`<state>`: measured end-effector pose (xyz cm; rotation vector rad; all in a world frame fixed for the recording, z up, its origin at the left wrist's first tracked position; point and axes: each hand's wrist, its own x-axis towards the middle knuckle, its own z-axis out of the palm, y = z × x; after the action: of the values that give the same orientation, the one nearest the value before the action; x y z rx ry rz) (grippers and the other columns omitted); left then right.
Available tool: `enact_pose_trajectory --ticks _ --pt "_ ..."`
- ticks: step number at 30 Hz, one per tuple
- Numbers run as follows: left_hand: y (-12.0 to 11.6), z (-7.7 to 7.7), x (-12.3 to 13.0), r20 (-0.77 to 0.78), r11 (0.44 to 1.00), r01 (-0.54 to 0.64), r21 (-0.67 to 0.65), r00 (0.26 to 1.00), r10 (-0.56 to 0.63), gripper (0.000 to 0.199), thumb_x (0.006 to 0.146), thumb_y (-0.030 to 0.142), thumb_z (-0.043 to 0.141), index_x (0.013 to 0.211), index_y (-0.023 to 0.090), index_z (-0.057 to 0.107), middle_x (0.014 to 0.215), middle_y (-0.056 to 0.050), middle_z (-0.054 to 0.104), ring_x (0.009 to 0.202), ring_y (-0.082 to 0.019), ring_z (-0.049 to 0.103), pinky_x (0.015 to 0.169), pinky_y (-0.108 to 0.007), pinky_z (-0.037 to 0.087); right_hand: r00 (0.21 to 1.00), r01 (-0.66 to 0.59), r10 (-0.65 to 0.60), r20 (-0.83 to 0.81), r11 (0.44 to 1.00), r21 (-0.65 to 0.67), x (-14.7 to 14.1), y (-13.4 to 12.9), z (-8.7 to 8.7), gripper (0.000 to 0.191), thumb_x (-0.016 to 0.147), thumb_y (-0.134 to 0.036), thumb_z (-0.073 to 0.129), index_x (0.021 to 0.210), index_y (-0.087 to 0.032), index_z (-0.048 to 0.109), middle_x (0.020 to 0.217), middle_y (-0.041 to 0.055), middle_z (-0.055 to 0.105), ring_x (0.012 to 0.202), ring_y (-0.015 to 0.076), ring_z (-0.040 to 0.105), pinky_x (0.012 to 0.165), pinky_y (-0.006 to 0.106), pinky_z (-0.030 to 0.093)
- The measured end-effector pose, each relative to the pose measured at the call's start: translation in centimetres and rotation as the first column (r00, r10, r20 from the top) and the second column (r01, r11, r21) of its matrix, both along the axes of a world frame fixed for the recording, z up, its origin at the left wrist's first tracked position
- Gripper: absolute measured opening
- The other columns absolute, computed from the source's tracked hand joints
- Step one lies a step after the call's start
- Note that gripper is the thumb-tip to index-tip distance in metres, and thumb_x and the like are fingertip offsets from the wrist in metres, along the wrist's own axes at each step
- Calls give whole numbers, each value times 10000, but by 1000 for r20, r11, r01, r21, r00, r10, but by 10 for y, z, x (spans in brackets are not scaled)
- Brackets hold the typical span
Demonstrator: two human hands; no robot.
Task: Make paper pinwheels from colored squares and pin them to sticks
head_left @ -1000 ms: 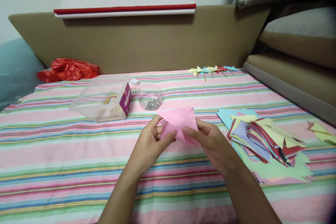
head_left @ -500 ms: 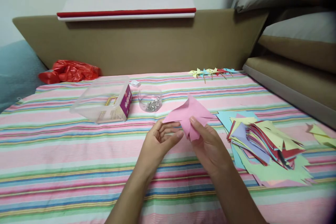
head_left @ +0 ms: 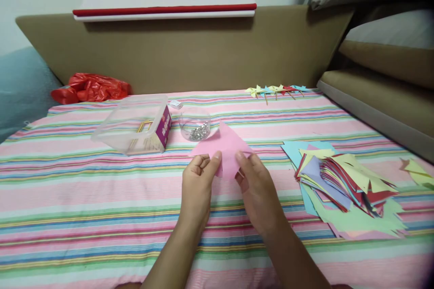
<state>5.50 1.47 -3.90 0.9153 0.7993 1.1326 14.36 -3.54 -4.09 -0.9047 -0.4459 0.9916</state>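
Observation:
A pink paper piece (head_left: 228, 146) with cut, pointed corners is held up over the striped cloth. On its left side, my left hand (head_left: 200, 180) pinches it between thumb and curled fingers. My right hand (head_left: 256, 185) grips its right side, thumb on top and fingers bent underneath. Just behind the paper stands a clear round tub (head_left: 195, 125) with small silvery metal pieces in it. To the right lies a loose stack of coloured paper (head_left: 342, 180), some sheets with cut slits.
A clear plastic box (head_left: 135, 122) with a purple label lies at left. Behind it is a red plastic bag (head_left: 93, 88). Finished paper pinwheels (head_left: 276, 90) lie at the back right. A yellow paper piece (head_left: 418, 172) is at far right, beside stacked cushions (head_left: 383, 99).
The pink paper has shifted left. My left hand, which had its fingers beside the paper, now pinches it. My right hand has moved to the paper's right side.

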Motion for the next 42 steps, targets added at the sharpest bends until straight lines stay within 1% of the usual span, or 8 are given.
enact_pose_trajectory --ticks 4,8,10,13,17,21,32,42 --pt "9 5 -6 99 997 -49 -57 994 55 274 726 323 864 812 130 689 789 -5 646 703 -90 560 674 -186 481 902 91 -124 414 991 100 7 -6 -8 515 933 -283 606 1384 -363 370 1251 33 641 1092 188 647 958 412 522" --pt "13 8 -12 126 995 -71 -74 989 80 282 704 301 879 783 126 673 751 8 627 675 -78 551 640 -165 466 529 16 -102 842 994 111 12 -9 -12 374 901 -170 603 1240 -326 587 1294 51 590 1256 234 544 1040 441 472" --pt "13 8 -12 119 995 -72 -75 990 81 293 693 292 888 764 138 648 678 43 562 621 -63 506 588 -149 426 456 22 -87 886 996 87 13 -9 -10 230 895 -175 623 1086 -286 686 1244 63 595 1210 239 562 1034 434 474" --pt "11 7 -12 72 997 -62 -54 995 65 311 695 284 888 745 151 611 626 72 489 566 -50 437 540 -146 371 476 72 -98 874 995 73 13 -8 -8 88 888 -235 672 942 -255 738 1196 72 602 1034 211 618 1020 434 484" --pt "11 5 -10 1 1000 -3 -4 1000 3 304 732 296 861 729 154 592 606 61 522 583 -66 469 608 -177 415 613 106 -111 783 993 59 14 -6 -8 68 888 -316 693 891 -271 745 1068 60 647 1214 251 555 1063 449 473" --pt "10 2 -10 -27 998 61 25 998 -60 294 768 310 834 718 161 586 596 53 532 610 -91 522 673 -223 461 747 144 -133 652 989 37 17 -7 -10 103 871 -361 709 893 -269 748 1250 74 586 1277 244 538 985 380 542" --pt "5 6 -9 -124 982 173 76 979 -163 375 823 361 778 604 166 544 602 33 488 655 -122 539 754 -268 481 777 213 -161 609 977 -14 17 -6 -8 134 837 -376 739 854 -244 733 1276 96 572 1276 267 535 947 404 523" --pt "5 6 -12 -193 975 198 98 965 -176 411 843 399 754 598 166 520 615 25 494 651 -116 486 698 -249 423 755 231 -163 634 973 -24 17 -4 -9 139 827 -379 740 832 -240 738 1250 94 601 1247 284 549 935 421 483"
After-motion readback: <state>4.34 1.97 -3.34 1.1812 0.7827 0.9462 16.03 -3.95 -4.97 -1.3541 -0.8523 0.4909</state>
